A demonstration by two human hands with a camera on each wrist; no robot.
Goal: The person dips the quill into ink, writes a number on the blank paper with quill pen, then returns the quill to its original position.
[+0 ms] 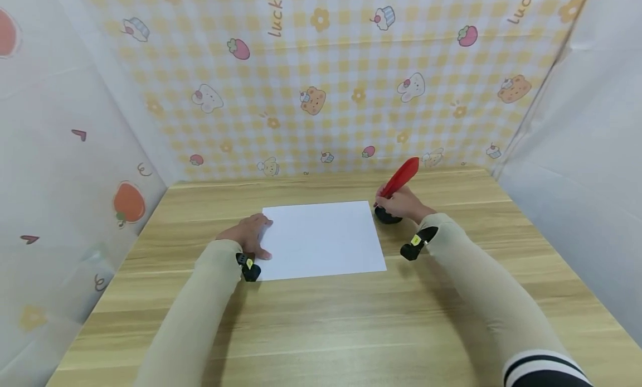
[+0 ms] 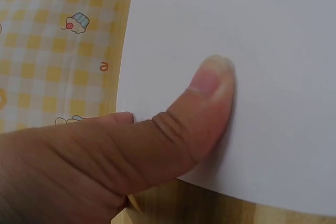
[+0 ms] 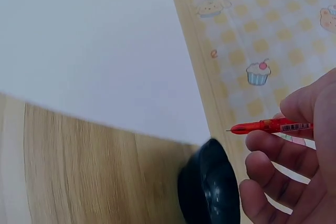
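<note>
A blank white sheet of paper [image 1: 323, 239] lies on the wooden table. My left hand [image 1: 247, 233] rests at the paper's left edge with thumb and fingers spread; in the left wrist view its thumb [image 2: 205, 98] lies on the sheet. My right hand [image 1: 407, 204] pinches a red feather pen [image 1: 403, 176], plume pointing up and to the right. In the right wrist view, the thin tip of the pen [image 3: 252, 127] is bare and stands apart from the paper. Just below that hand sits a black cup-like pen stand [image 3: 210, 184], near the paper's right corner.
The wooden table [image 1: 321, 331] runs back to a yellow checked cloth [image 1: 346, 75] with cartoon prints. White cloth walls [image 1: 587, 125] rise on both sides. A small black wrist camera [image 1: 411, 250] is strapped to each sleeve.
</note>
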